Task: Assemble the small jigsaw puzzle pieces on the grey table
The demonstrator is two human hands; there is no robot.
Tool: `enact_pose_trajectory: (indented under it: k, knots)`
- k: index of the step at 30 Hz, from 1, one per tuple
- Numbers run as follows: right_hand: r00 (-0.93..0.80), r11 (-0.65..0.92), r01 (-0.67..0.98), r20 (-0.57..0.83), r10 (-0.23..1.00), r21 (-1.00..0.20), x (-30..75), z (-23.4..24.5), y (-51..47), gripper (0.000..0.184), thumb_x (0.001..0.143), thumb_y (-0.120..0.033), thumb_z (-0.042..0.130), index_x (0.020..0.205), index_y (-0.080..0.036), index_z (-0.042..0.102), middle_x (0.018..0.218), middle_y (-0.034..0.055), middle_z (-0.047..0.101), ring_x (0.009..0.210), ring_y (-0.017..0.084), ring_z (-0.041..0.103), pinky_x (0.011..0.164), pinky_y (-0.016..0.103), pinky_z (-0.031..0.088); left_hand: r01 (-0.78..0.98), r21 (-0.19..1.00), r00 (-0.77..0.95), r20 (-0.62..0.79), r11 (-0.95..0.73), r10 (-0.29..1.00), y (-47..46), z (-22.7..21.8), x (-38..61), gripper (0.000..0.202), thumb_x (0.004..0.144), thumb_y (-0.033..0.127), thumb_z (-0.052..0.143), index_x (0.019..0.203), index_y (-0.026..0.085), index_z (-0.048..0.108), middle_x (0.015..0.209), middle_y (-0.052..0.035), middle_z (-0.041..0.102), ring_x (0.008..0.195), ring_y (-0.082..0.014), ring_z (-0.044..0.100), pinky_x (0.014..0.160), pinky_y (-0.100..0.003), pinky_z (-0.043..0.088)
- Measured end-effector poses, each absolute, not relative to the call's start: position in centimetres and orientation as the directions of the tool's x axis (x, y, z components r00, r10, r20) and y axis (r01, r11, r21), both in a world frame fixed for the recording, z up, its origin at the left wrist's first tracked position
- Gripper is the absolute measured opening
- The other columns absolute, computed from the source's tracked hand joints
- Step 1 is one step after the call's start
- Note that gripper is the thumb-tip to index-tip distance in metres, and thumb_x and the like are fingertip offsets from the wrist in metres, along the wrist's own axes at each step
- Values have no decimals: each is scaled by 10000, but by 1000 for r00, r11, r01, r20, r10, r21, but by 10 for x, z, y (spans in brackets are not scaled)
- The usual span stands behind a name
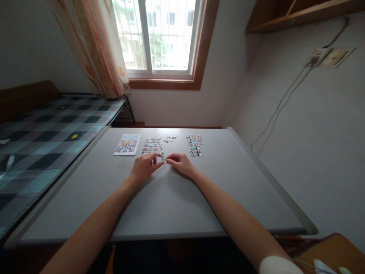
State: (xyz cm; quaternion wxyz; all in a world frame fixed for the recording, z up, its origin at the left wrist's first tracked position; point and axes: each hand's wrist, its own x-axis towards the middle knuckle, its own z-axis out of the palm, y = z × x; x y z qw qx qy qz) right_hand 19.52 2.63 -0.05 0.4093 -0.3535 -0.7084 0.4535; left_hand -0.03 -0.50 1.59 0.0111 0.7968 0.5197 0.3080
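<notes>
A few joined jigsaw pieces (162, 156) lie on the table between my hands. My left hand (145, 165) holds them at their left side, with thumb and index finger curved around them. From the right, my right hand (181, 163) brings its thumb and fingertips together at the edge of these pieces, pinching what looks like a jigsaw piece, mostly hidden by the fingers. Just behind my left hand, loose jigsaw pieces (153, 145) are laid out in rows, partly covered by it.
Another block of pieces (194, 144) lies to the right, and a small cluster (171, 138) farther back. A printed picture sheet (127, 145) rests at the left on the grey table (176, 205). A checked bed (57, 129) stands left; a cable (278, 106) hangs on the right wall.
</notes>
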Motion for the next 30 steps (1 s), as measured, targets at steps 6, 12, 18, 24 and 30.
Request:
enact_pose_trajectory:
  k: [6, 12, 18, 24, 30]
  knots:
    - [-478, 355, 156, 244, 844, -922, 196, 3, 25, 279, 773, -402, 621, 761, -132, 693, 681, 33, 668, 616, 124, 547, 584, 237, 417, 790, 345, 324, 467, -507, 823, -6, 18, 1, 256, 815, 440, 614, 945, 226, 667, 634, 36, 613, 542, -100, 544, 554, -216, 377]
    - [-450, 310, 113, 230, 863, -944, 196, 5, 26, 254, 748, -384, 632, 741, -133, 673, 673, 22, 652, 614, 117, 535, 592, 238, 417, 765, 362, 351, 457, -532, 817, -6, 17, 1, 266, 830, 409, 600, 1014, 226, 656, 635, 40, 607, 535, -94, 529, 554, -212, 374]
    - [-329, 241, 56, 210, 921, -969, 197, 2, 30, 229, 738, -366, 613, 712, -140, 627, 625, 3, 604, 573, 105, 513, 570, 233, 407, 771, 341, 357, 466, -537, 810, -6, 17, 0, 218, 881, 351, 522, 962, 213, 670, 607, 33, 598, 526, -92, 515, 557, -214, 358]
    - [-401, 258, 64, 211, 891, -964, 198, 0, 31, 194, 737, -330, 602, 725, -138, 627, 630, -9, 595, 582, 99, 504, 587, 230, 400, 775, 343, 347, 472, -531, 810, -5, 15, 0, 234, 847, 351, 583, 1017, 213, 665, 595, 42, 589, 525, -88, 512, 562, -206, 357]
    - [-471, 293, 88, 219, 854, -952, 199, 0, 31, 201, 755, -335, 601, 741, -138, 642, 655, -6, 611, 607, 104, 512, 601, 233, 401, 744, 347, 403, 449, -571, 798, -6, 15, 1, 241, 872, 334, 553, 1051, 219, 666, 622, 31, 604, 522, -81, 499, 544, -196, 347]
